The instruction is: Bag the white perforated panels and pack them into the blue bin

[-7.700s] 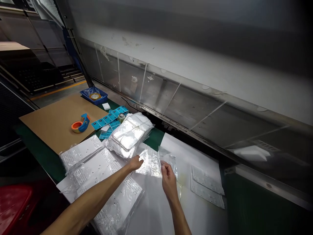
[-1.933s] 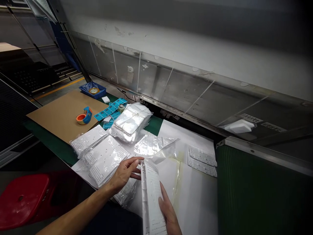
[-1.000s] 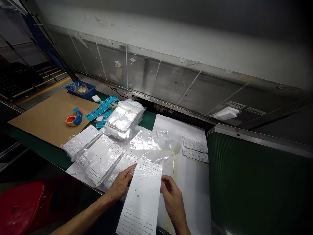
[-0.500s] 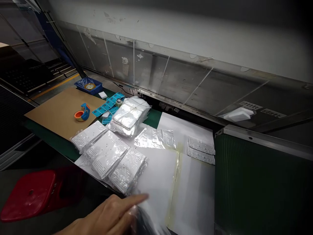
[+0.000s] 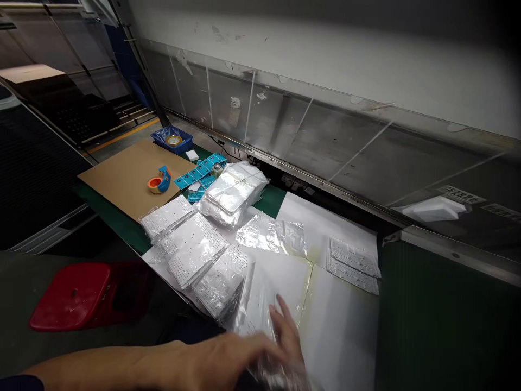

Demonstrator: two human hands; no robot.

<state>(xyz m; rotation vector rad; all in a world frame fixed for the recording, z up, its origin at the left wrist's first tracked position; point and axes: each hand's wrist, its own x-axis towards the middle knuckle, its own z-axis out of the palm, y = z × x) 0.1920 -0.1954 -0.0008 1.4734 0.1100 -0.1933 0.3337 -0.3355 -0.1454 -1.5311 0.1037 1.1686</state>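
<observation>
Near the front edge of the table, a clear plastic bag (image 5: 257, 301) with white printed sheets inside lies beside a row of similar packets. My left hand (image 5: 228, 358) reaches across from the left, its blurred fingers bent over the lower end of the bag, on the crumpled film. My right hand (image 5: 288, 332) is against the bag's right side, fingers stretched out and a little apart. Its thumb and palm are partly hidden behind my left hand. Just to the left sit the filled packets (image 5: 222, 279), overlapping one another.
Behind the packets is a tied stack of clear bags (image 5: 234, 187); a loose bag (image 5: 268, 233) lies flat nearby. Printed sheets (image 5: 353, 263) rest at right. Farther left are teal labels (image 5: 199, 172), a tape dispenser (image 5: 159, 181), cardboard (image 5: 122, 174) and a blue tray (image 5: 179, 142). A red stool (image 5: 71, 296) stands below.
My left hand has moved right and over the bag. My right hand has come into view beside it. The bag now shows flatter, and the whole view has shifted left.
</observation>
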